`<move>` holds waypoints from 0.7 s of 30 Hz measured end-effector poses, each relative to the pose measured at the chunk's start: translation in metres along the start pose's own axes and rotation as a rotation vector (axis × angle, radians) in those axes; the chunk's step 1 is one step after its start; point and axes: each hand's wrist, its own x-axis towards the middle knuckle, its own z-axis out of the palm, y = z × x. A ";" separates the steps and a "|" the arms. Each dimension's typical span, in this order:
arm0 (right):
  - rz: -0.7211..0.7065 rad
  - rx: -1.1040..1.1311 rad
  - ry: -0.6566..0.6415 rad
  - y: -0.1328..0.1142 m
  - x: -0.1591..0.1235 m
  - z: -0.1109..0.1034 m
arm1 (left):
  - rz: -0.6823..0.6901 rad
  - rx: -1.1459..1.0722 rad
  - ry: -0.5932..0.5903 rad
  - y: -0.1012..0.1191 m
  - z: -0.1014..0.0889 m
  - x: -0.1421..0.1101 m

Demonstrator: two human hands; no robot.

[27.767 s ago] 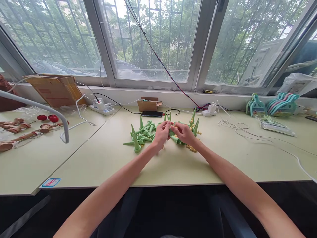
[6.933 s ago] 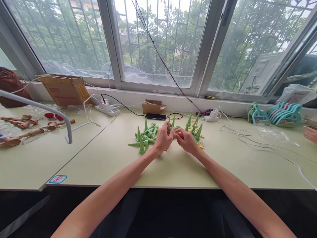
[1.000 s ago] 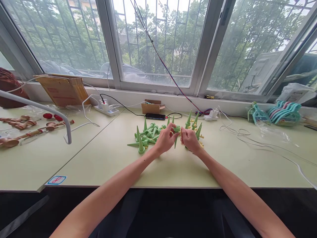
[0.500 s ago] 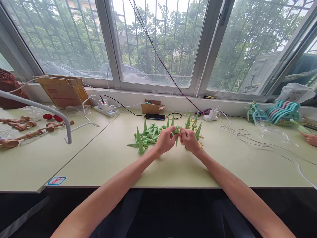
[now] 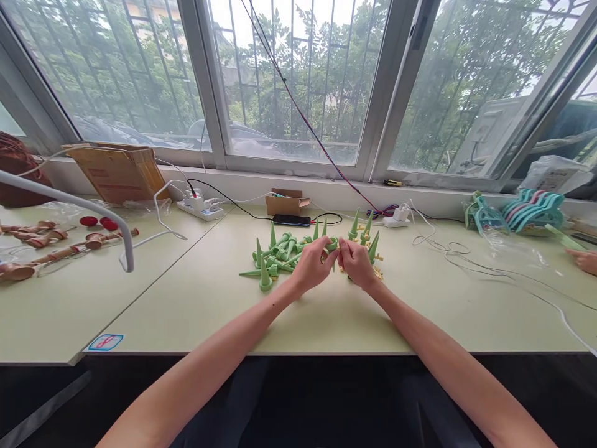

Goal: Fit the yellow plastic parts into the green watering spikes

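My left hand is closed around a green plastic watering spike, its collar up and its point hanging down. Against the collar, the fingers of my right hand pinch a small yellow valve, mostly hidden by the fingertips. Left of my hands lies a heap of green spikes, with several standing point up, such as the front spike. Beyond my right hand, several upright spikes have yellow valves in their sides. Loose yellow valves lie beside them, partly covered by the hand.
Behind the heap are a phone and a small open carton. White cables trail across the right side. Wooden toys lie left, near a grey metal bar. Another person's hand shows at the right edge.
Over the last second, the spike in my left hand has tilted slightly while my right fingers stay at its collar. Another person's hand with a pale green strip has appeared at right.
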 end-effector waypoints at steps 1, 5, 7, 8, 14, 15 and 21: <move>-0.002 0.000 0.003 0.000 0.000 0.000 | -0.008 -0.016 -0.002 0.000 0.000 0.000; 0.005 -0.001 0.019 -0.001 0.000 0.000 | -0.091 -0.137 -0.015 0.005 -0.001 -0.001; 0.008 -0.002 0.022 -0.001 0.001 0.000 | -0.149 -0.232 -0.013 0.008 -0.002 -0.001; 0.006 -0.003 0.025 -0.001 0.000 0.000 | -0.180 -0.281 -0.007 0.009 -0.002 0.000; -0.018 -0.004 0.019 -0.001 -0.002 0.000 | -0.320 -0.432 0.057 0.008 -0.004 0.004; -0.024 -0.002 0.014 -0.001 -0.002 0.000 | -0.349 -0.464 0.052 0.007 -0.004 0.005; -0.062 0.025 -0.041 -0.003 -0.003 -0.002 | -0.516 -0.693 -0.030 0.009 -0.006 0.006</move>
